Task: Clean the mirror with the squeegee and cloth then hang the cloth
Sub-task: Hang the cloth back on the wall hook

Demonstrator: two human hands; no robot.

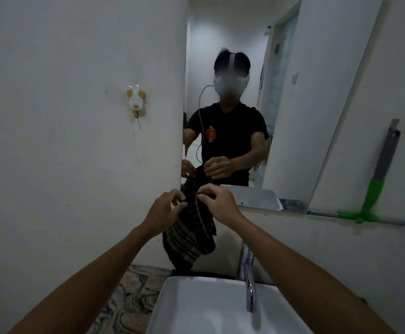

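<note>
A dark striped cloth [189, 235] hangs in front of the mirror's lower left corner, above the sink. My left hand [164, 210] pinches its upper left edge and my right hand [217, 201] pinches the top edge close beside it. The mirror [293, 104] covers the wall ahead and reflects a person holding the cloth. A squeegee [374, 186] with a green and grey handle leans against the wall to the right of the mirror, its blade resting on a narrow ledge. A small mouse-shaped wall hook [136, 101] is fixed on the left wall, with nothing on it.
A white basin [172, 302] sits below my arms, with a chrome tap [248, 278] at its back right. A patterned floor [127, 297] shows to the left of the basin. The narrow ledge [389, 222] runs along under the mirror.
</note>
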